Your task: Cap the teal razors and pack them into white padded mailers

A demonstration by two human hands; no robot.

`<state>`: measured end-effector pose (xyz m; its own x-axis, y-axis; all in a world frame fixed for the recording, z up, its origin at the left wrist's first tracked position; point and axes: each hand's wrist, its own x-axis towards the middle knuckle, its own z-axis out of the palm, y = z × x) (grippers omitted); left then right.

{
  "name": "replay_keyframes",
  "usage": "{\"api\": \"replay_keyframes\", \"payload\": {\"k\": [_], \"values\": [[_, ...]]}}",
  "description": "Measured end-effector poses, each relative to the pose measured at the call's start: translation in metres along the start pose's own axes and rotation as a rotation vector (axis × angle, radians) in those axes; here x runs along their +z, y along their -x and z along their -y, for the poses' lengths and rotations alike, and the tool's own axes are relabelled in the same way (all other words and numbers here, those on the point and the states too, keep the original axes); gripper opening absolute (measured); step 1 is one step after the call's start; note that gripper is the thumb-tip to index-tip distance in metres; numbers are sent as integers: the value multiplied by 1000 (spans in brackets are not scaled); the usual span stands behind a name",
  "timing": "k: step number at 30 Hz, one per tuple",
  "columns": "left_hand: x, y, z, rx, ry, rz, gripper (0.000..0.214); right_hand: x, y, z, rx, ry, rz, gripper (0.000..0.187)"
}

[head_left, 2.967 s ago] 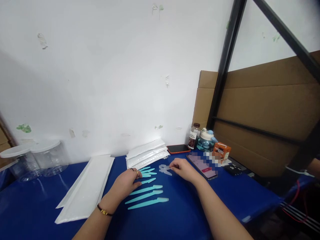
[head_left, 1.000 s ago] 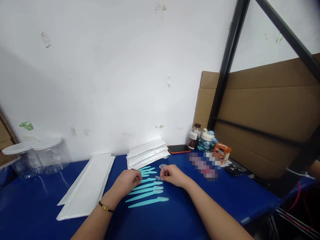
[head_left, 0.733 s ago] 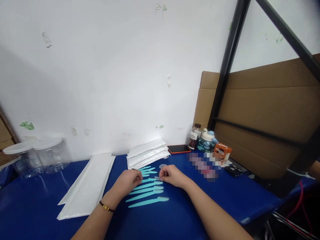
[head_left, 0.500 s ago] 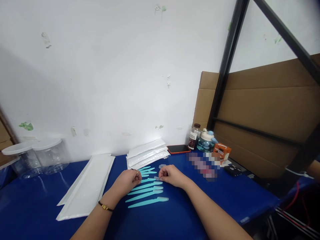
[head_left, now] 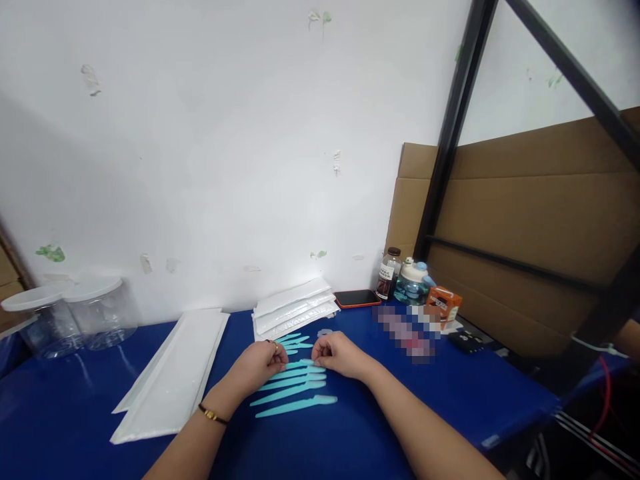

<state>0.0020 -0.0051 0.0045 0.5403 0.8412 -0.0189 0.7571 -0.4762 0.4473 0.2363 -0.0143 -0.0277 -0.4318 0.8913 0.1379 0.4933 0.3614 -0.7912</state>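
Several turquoise eyebrow razors [head_left: 297, 405] lie in a row on the blue table, handles to the left and blade ends to the right. My left hand [head_left: 263, 363] is closed in a pinch on the handle of the topmost razor of this row [head_left: 299, 364]. At that razor's blade end, my right hand [head_left: 339, 353] pinches with thumb and fingertips. The small clear cap seen there earlier is now hidden or too small to make out. Beyond my hands lies a smaller cluster of turquoise razors [head_left: 293, 345]. A small clear plastic piece [head_left: 325, 332] rests behind my right hand.
White padded envelopes [head_left: 295, 307] are stacked at the wall, and others [head_left: 175, 373] lie left. Two clear lidded jars [head_left: 103, 317] stand far left. A phone [head_left: 357, 299], brown-capped bottle [head_left: 387, 275], blue water bottle [head_left: 413, 285] and orange box [head_left: 444, 307] sit right, beside a black metal frame [head_left: 450, 153].
My right hand has moved left, bringing the clear cap up to the razor's blade end. My left hand has shifted slightly right and down with the razor handle.
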Motion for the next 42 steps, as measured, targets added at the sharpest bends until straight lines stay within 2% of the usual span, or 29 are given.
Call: {"api": "replay_keyframes", "payload": {"k": [3,5,9,11,14,19,24,27,30,34,42], "values": [[4,-1,-6,-7,9,38,15,3,-1,2,-1,-13,51,7],[4,0,-4,-5,11,33,16,-4,0,0,-12,0,24,8],[-5,2,10,0,-102,-161,20,-35,6,-12,-13,180,-308,13],[-9,3,17,-48,-172,-205,18,-47,9,-18,4,290,-368,16],[-11,3,21,-85,-220,-171,12,-50,9,-25,38,380,-326,13],[-6,2,20,-106,-197,-126,9,-37,1,-33,130,431,-295,3],[-5,2,20,-125,-122,-128,7,-42,8,-30,195,356,-267,2],[-3,2,17,-119,-81,-112,6,-40,13,-21,153,212,-176,5],[1,0,12,-99,-38,-90,8,-29,12,-11,73,96,-105,7],[7,-3,9,-76,-27,-88,9,-12,4,-2,16,96,-67,7],[10,-5,2,-56,-6,-56,11,1,-1,4,-54,126,-42,9]]}}
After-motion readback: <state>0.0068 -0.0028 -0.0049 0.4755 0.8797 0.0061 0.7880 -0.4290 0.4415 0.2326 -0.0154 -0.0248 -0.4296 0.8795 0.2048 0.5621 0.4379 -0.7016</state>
